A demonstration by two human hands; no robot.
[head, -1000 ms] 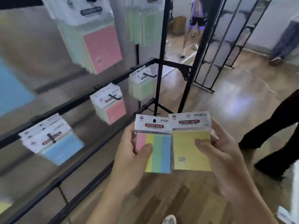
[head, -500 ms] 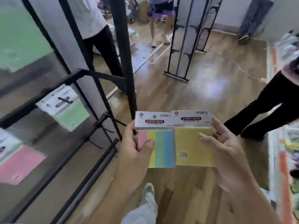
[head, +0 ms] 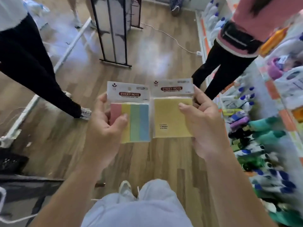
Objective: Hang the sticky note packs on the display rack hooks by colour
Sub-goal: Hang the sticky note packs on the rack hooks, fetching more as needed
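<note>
My left hand [head: 105, 126] holds a multicolour sticky note pack [head: 136, 117] with pink, yellow, green and blue strips, thumb on its front. A plain yellow sticky note pack [head: 170, 118] sits in my right hand [head: 205, 125], which grips its right edge. Both packs are upright, side by side and nearly touching, above the wooden floor. The rack with the hanging packs is out of view.
A black metal stand [head: 114, 30] rises ahead. One person in black trousers [head: 29, 63] stands at the left, another in a pink top [head: 237, 38] at the right. Shelves of bottles and goods [head: 270, 128] line the right side. A white cable [head: 172, 36] crosses the floor.
The view has swung right, away from the display rack with hanging packs, toward the aisle and right-hand shelves. Both hands keep the same packs, now slightly further apart.
</note>
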